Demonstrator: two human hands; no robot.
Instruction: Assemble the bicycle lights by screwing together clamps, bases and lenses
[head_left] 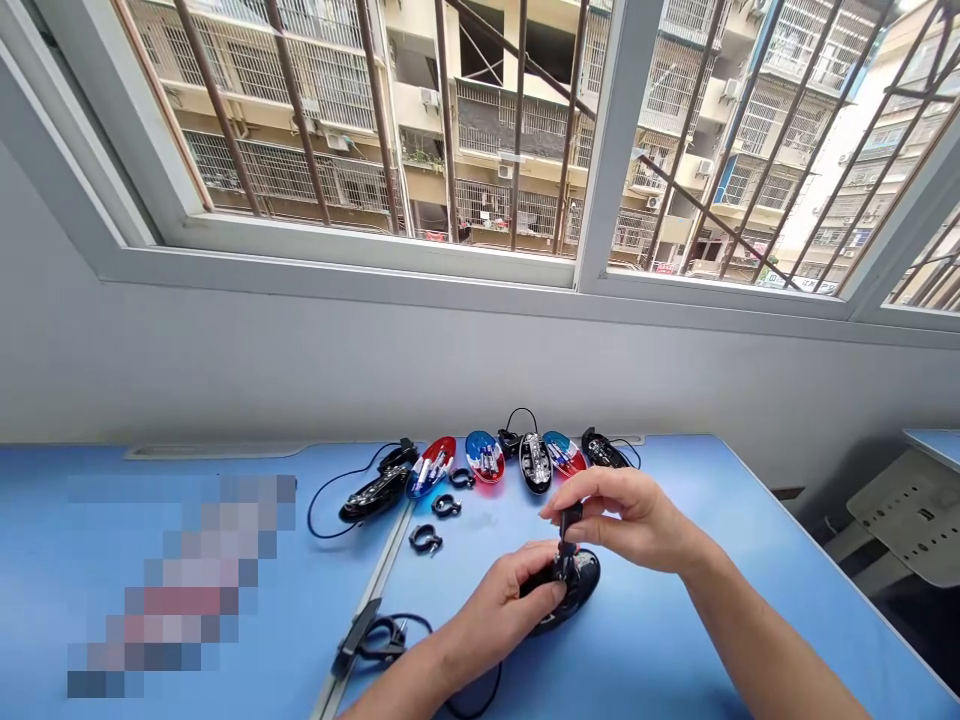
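Observation:
A glossy black oval shell (589,580) rests on the blue table (645,650), tilted up to the right. My left hand (510,595) grips its left side, with thumb and fingers around the base of a small upright black part. Above it, my right hand (619,515) pinches the top of that black part (570,517) between thumb and fingers. The part stands upright on the shell; where they meet is partly hidden by my left fingers. A black cable runs below my left wrist.
Black ring clamps (426,540) lie left of my hands. A black clamp with a cable (371,640) sits near the table seam. Along the back are red and blue oval shells (485,457), black ones (535,462) and a cabled black unit (379,495). A window is behind.

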